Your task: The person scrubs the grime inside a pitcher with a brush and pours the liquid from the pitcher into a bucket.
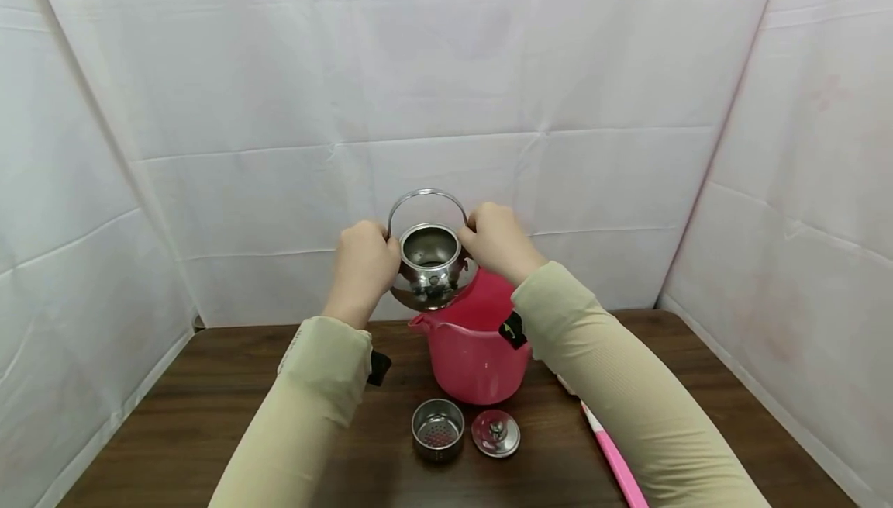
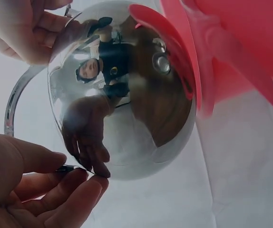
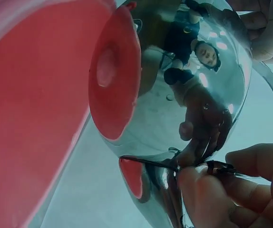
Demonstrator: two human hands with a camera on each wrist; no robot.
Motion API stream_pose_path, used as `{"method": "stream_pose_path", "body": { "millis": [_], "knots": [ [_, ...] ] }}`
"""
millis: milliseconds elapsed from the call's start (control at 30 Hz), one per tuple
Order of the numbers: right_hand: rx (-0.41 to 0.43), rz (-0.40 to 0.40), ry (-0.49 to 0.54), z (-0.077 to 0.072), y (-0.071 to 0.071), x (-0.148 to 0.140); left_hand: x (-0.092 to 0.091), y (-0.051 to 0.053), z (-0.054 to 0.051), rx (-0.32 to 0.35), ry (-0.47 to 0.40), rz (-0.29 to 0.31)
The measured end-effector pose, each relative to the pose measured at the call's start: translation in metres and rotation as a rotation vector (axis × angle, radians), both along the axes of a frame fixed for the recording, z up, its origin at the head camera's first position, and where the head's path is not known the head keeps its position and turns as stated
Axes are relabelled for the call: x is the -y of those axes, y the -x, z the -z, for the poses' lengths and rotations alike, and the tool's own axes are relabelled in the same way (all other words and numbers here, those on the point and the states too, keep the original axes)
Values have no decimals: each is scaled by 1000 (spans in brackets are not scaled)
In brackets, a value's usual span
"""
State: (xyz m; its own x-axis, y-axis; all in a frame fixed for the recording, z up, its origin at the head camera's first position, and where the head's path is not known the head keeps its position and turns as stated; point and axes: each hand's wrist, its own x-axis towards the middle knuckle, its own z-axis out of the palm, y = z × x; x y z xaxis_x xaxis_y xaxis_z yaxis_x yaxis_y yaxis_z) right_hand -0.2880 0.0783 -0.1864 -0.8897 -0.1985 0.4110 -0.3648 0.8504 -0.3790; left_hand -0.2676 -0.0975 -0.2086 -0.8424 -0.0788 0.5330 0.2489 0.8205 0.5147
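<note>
A shiny steel teapot (image 1: 434, 291) without its lid is held up in the air, tilted so that its round mouth faces the head camera. Its arched handle (image 1: 429, 192) stands above it. My left hand (image 1: 364, 264) pinches the foot of the handle on the left side, and my right hand (image 1: 501, 240) does the same on the right. The right wrist view shows the spout (image 3: 158, 190) beside the right fingers. Below and behind the pot stands a pink pitcher (image 1: 477, 368), its far rim partly hidden by the pot and right arm.
On the wooden table (image 1: 244, 415), a perforated steel strainer (image 1: 438, 424) and a knobbed steel lid (image 1: 496, 433) lie in front of the pitcher. A pink-handled tool (image 1: 617, 461) lies partly under the right sleeve. White cloth (image 1: 418, 89) hangs behind and at both sides.
</note>
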Motion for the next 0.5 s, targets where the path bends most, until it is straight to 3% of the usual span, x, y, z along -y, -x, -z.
{"method": "stream_pose_path", "body": {
  "millis": [233,500],
  "knots": [
    [-42,70,-12,3,1,-8,-13,6,7,-79,-39,-9],
    [-61,139,18,5,0,-12,-28,8,11,-87,-120,-35]
  ]
}}
